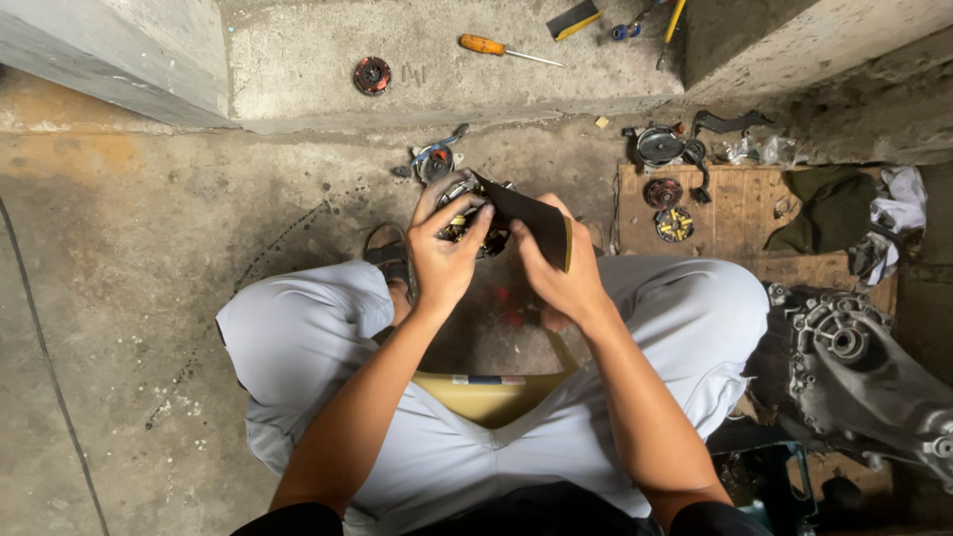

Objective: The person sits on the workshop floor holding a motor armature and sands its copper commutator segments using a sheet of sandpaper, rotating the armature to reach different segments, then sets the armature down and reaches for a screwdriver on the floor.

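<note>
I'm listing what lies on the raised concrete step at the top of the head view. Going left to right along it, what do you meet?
Round red and black part → small metal pins → orange-handled screwdriver → black and yellow tool → blue-handled tool → yellow tool.

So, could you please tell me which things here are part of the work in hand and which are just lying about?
In hand:
left hand
right hand
round metal part
dark sheet

Lying about:
orange-handled screwdriver
red disc
engine casing
rags
</note>
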